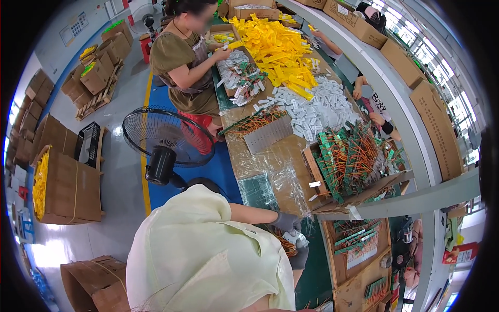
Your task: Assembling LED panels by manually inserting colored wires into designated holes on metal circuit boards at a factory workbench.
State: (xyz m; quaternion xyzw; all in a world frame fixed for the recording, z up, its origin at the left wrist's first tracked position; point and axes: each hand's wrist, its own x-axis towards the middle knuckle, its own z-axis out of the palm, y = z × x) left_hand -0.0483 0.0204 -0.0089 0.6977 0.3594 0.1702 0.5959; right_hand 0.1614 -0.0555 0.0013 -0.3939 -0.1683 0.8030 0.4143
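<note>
Neither of my hands is in view. A person in a pale yellow-green shirt (202,255) sits just below me and fills the lower middle. Their grey-gloved hand (285,221) reaches toward the bench edge, next to a white piece (296,238) and a bundle of orange wires (286,245). Their other gloved hand (300,257) is lower, partly hidden by the shirt. In front of them an open cardboard box (312,164) holds many green circuit boards with orange wires (353,158).
A long bench (270,156) carries a yellow parts pile (278,49) and a white parts pile (319,106). A person in an olive top (182,60) works at its far left. A black fan (166,138), cardboard boxes (70,190) and a black crate (88,143) stand on the floor.
</note>
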